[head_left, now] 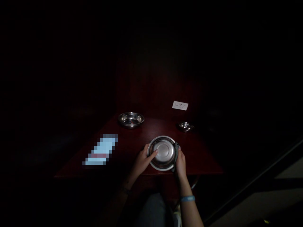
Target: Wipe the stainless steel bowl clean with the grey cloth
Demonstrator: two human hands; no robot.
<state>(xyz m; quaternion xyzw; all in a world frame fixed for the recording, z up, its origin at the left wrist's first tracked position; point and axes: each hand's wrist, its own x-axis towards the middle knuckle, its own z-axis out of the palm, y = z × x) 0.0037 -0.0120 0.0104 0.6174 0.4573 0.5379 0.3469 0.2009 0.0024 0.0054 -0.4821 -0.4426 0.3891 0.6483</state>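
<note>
A round metal bowl (pixel 163 153) is held up near the table's front edge, its flat base turned towards me. My left hand (pixel 143 160) grips the bowl's left side, with the thumb laid on its outer surface. On the right side, my right hand (pixel 181 162) presses a dark cloth (pixel 175 156) against the rim. Its fingers are closed around the cloth and partly hidden.
The dark red table (pixel 156 127) bears a larger metal bowl (pixel 131 120) at the back left and small metal dishware (pixel 186 126) at the back right. A blurred bright rectangle (pixel 103 150) lies at left. A white socket plate (pixel 180 105) shows behind.
</note>
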